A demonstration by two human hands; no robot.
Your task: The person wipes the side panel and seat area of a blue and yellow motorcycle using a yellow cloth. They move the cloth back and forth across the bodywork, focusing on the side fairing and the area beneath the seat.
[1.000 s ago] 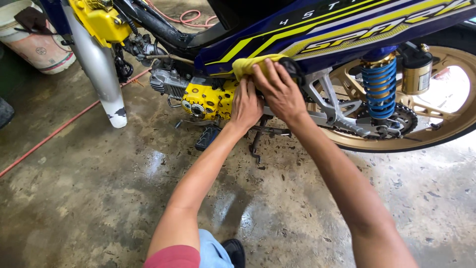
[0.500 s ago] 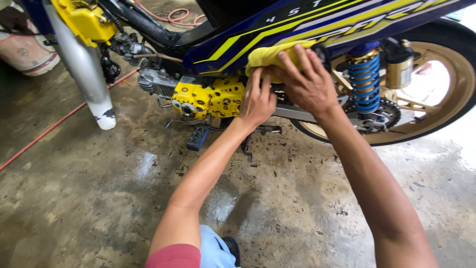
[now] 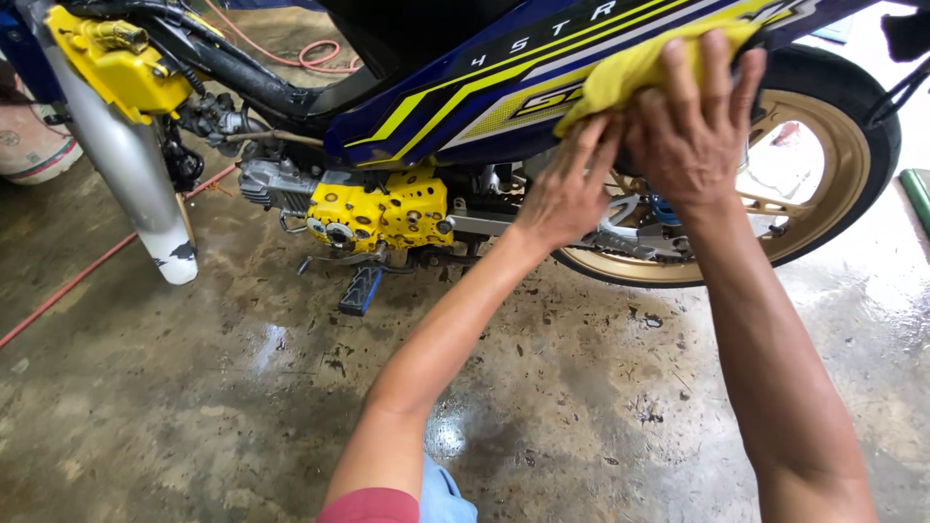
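A blue motorcycle [image 3: 455, 97] with yellow stripes stands side-on before me. Both my hands press a yellow cloth [image 3: 630, 70] against its side panel, above the rear wheel. My right hand [image 3: 693, 126] lies flat on the cloth with fingers spread. My left hand [image 3: 572, 184] sits just left and below it, fingertips on the cloth's lower edge. Lower down, a yellow engine cover [image 3: 383, 208] shows, and the gold-rimmed rear wheel [image 3: 823, 174] is partly hidden behind my right arm.
The concrete floor [image 3: 242, 387] is wet and stained. A silver front fender [image 3: 136, 174] hangs down at left, with a red hose [image 3: 87, 271] on the floor beside it. A footpeg [image 3: 360, 289] sticks out under the engine. A pale bucket [image 3: 34, 145] stands at far left.
Both hands have slid the yellow cloth rightward and upward along the side panel, from near the engine toward the rear wheel. My view has moved closer and to the right.
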